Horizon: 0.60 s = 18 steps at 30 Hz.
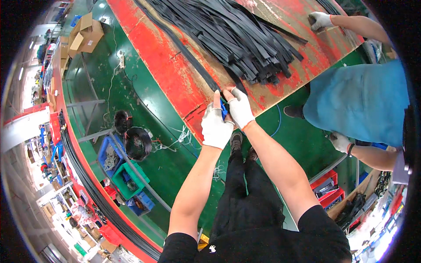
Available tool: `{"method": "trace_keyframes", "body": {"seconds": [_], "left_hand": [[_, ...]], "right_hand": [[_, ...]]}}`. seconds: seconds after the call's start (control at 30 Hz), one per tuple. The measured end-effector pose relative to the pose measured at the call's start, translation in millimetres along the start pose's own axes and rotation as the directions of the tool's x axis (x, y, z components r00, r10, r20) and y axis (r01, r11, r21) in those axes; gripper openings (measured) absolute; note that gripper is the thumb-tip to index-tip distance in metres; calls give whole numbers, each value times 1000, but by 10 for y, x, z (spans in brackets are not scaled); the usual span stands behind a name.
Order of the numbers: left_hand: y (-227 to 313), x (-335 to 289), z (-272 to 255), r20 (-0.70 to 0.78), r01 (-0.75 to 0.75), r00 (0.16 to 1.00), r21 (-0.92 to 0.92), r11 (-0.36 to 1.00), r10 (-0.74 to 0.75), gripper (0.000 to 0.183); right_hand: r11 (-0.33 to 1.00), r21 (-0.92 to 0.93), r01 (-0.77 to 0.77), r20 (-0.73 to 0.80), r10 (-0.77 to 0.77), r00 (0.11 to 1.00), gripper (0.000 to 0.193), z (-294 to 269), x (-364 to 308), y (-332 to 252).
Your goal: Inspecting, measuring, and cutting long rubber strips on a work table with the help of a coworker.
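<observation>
Black shirt (267,243), left hand (216,127), right hand (240,108), grip narrow on strip (199,68) at table edge (166,83), floor (302,144) beyond.

Watching remotely, I log a factory workshop: worn red workbench (144,48) heaped with black strips (245,48), upper centre; green painted floor (298,147); plastic bins (138,171), lower left; gloved co-worker (357,101), right.

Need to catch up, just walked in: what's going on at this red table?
A person's gloved left hand and right hand meet at the near end of a long black strip along the worn red table, with a partly hidden blue object between them. A pile of flat black strips lies ahead. To the right, a co-worker in a blue apron has one gloved hand on the table.
</observation>
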<state>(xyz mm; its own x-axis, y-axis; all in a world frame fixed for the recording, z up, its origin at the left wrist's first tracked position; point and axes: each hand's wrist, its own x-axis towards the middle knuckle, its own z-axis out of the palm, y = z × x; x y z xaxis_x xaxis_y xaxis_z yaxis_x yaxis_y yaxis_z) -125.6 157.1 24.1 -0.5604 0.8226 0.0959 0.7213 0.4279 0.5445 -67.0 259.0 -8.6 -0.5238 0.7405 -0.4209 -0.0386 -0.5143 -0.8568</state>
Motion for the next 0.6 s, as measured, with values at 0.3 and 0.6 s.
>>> {"method": "trace_keyframes", "body": {"seconds": [0.3, 0.6], "left_hand": [[66, -222, -207, 122, 575, 807, -387, 721, -577, 71], [-93, 521, -356, -127, 24, 991, -41, 999, -29, 57]], "right_hand": [[989, -86, -120, 40, 124, 992, 35, 24, 0, -143], [980, -59, -191, 78, 195, 978, 34, 62, -73, -274]]}}
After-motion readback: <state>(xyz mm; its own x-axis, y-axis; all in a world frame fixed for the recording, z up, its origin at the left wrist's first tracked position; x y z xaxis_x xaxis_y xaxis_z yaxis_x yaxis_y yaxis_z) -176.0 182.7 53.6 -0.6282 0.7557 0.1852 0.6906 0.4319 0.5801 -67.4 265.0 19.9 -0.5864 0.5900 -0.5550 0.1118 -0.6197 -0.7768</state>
